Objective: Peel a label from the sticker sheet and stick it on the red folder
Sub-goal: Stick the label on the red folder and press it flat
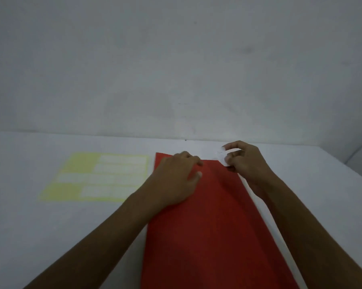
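Note:
The red folder (213,222) lies lengthwise on the white table, running from the bottom edge toward the wall. My left hand (175,176) rests flat on its far left part, fingers pressing near the top edge. A white label (212,156) lies along the folder's far edge. My right hand (244,161) pinches the label's right end, which curls up between thumb and fingers. To the left of the folder lies the yellow sticker sheet (96,177) with several white labels on it.
The white table (50,226) meets a grey wall (175,69) just behind the folder's far edge. The table's right edge runs diagonally at far right. A white strip shows along the folder's right side.

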